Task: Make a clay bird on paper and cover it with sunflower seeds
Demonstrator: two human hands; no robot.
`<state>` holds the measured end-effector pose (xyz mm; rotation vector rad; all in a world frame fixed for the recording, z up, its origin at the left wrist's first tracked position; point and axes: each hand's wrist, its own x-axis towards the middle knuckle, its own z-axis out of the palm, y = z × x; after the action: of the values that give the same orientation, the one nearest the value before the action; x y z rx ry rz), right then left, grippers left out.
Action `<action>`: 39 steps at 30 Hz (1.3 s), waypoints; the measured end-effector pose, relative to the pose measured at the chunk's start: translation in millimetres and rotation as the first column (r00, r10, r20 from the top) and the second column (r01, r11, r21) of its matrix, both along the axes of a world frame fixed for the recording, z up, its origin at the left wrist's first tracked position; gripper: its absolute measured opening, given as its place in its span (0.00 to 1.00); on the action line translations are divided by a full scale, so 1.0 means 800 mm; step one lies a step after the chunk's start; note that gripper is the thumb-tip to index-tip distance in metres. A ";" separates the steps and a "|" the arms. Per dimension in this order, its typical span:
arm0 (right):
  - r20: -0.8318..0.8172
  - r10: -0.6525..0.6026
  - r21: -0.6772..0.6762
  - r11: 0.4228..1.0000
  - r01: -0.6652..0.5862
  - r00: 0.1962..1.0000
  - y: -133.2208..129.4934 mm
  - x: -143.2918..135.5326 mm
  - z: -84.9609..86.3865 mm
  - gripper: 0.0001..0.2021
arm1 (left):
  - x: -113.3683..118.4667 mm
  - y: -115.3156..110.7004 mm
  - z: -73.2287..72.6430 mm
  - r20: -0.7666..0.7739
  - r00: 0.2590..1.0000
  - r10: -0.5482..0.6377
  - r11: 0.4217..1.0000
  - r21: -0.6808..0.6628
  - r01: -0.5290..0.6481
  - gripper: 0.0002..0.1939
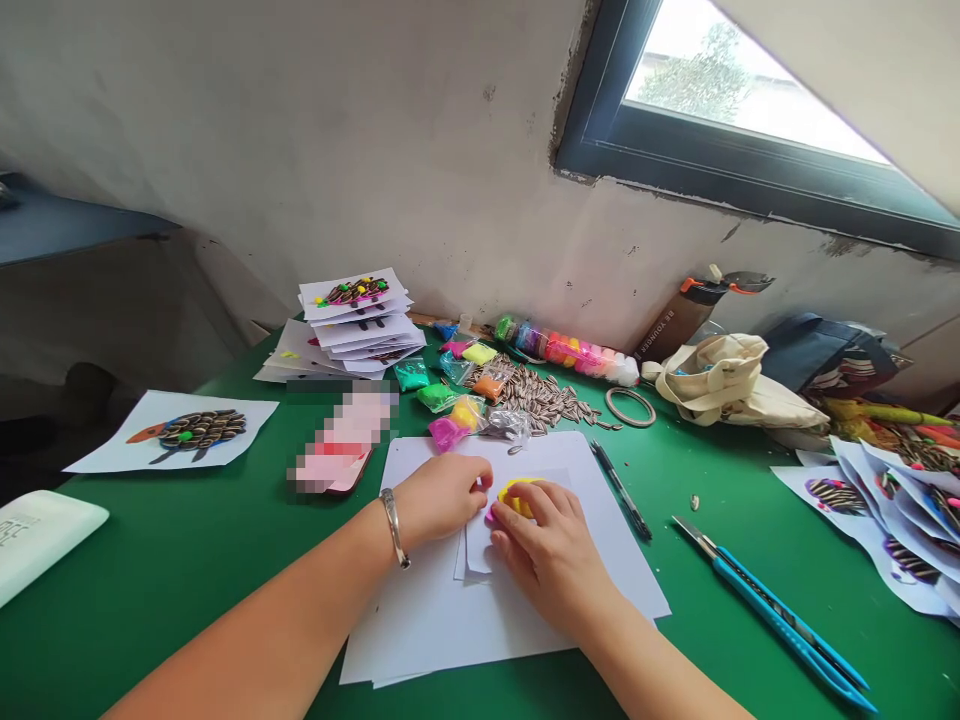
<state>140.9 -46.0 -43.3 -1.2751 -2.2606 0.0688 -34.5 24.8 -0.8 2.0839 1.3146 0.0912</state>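
Sheets of white paper (420, 620) lie on the green table, with a smaller white sheet (480, 550) on top. On the small sheet is a yellow clay shape (517, 492) with a bit of pink at its lower left edge. My right hand (547, 535) covers part of this clay, its fingertips pressed on it. My left hand (442, 495), with a silver bracelet at the wrist, rests at the small sheet's left side. Its fingers are curled together, and whatever they hold, if anything, is too small to make out.
Clay packets (448, 430) and sunflower seeds (544, 395) lie beyond the paper. A pen (621, 490), blue-handled cutter (780, 615) and tape ring (630, 407) are at right. Seed pictures (199, 432) lie at left, beside a pink phone (341, 445). A bottle (682, 315) stands by the wall.
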 end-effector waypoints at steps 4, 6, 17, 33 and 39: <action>-0.022 -0.016 -0.024 1.000 0.016 1.000 0.003 0.002 -0.006 0.10 | 0.000 0.000 -0.001 -0.006 1.000 -0.004 1.000 0.004 0.004 0.10; -0.069 -0.013 -0.028 1.000 0.011 0.998 0.005 0.006 -0.008 0.10 | 0.000 0.000 -0.001 -0.008 1.000 -0.002 1.000 0.007 0.002 0.09; -0.010 0.147 0.027 0.989 -0.147 0.989 -0.004 0.006 0.005 0.10 | -0.001 0.000 -0.004 -0.021 1.000 -0.006 1.000 0.022 0.007 0.09; 0.027 0.194 -0.035 0.981 -0.193 0.981 -0.001 0.014 0.006 0.13 | -0.001 0.000 -0.003 -0.034 0.999 -0.023 0.999 0.022 0.024 0.08; 0.026 0.225 -0.048 0.974 -0.223 0.974 -0.003 0.016 0.010 0.12 | 0.000 -0.003 0.003 -0.039 0.998 -0.040 0.999 0.017 0.041 0.06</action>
<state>153.8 -48.1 -35.5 -1.0440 -2.4347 0.1832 -34.2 22.6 1.3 2.1356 1.2983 0.0450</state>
